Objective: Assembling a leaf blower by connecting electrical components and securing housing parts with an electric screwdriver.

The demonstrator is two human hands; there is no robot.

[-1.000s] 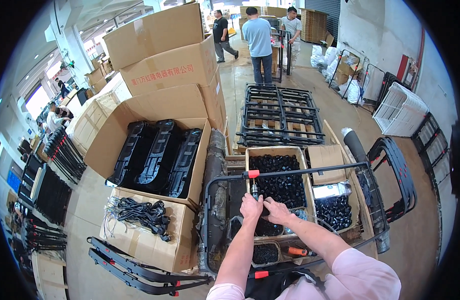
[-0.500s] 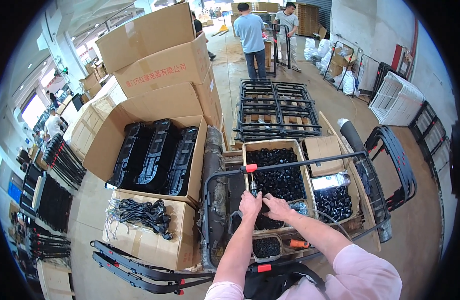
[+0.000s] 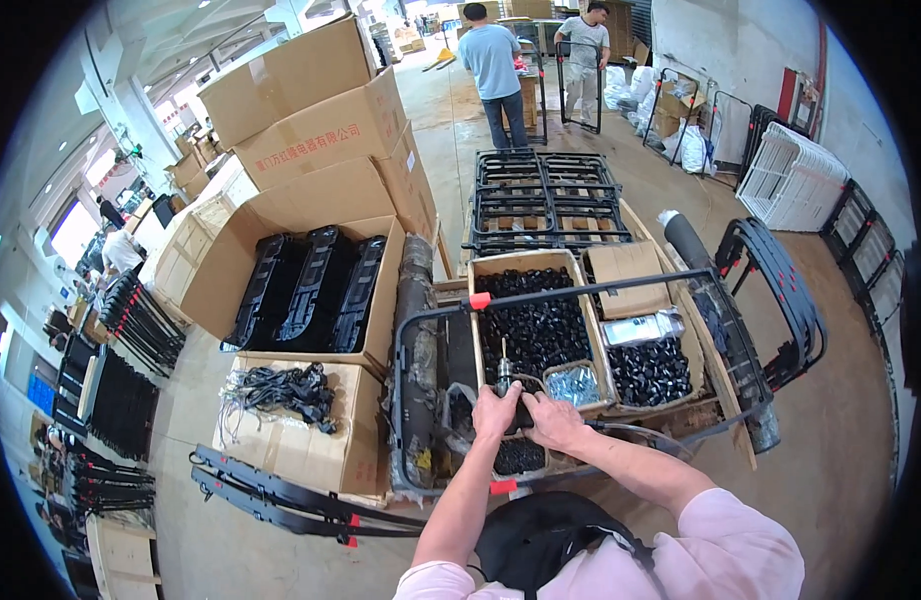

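Your bare forearms (image 3: pixel 459 505) stretch from near to far, converging; your left hand (image 3: pixel 494 412) curls closed, your right hand (image 3: pixel 557 420) bent just beside it.

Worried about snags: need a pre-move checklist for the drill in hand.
1. Grip on drill: ok, left hand and right hand are both on it.
2. Bit off the red clip: ok, a gap shows between them.
3. Black frame secured: cannot tell, its supports are unclear.
4. Hose connection: cannot tell, the right hand covers that area.
5. Bins below the frame covered: not ok, black parts and small silvery parts lie exposed.
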